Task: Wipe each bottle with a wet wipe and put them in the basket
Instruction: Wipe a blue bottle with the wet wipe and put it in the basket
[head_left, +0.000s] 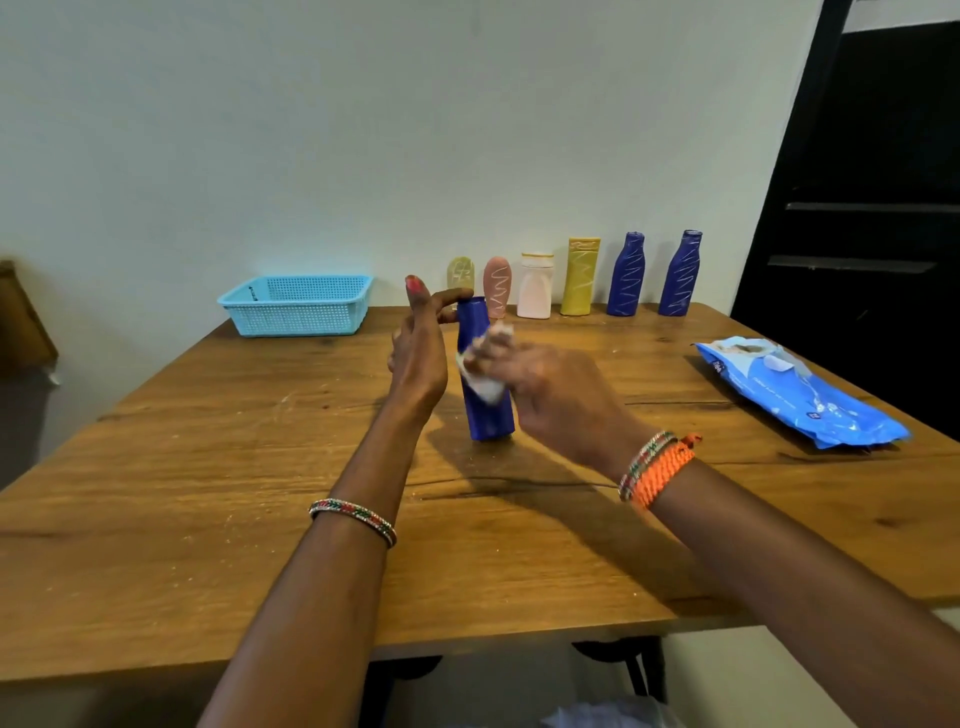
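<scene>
Wooden table (208, 519), basket (296, 306), blue bottle (485, 395), six bottles (579, 278), wipes pack (800, 395)

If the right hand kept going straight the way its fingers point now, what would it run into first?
The right hand points left, pressing the wet wipe on the standing blue bottle, so the bottle comes first. Just beyond is the left hand, though depth is unclear.

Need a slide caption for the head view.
Left hand steadies blue bottle; right hand wipes it with wet wipe.
</scene>
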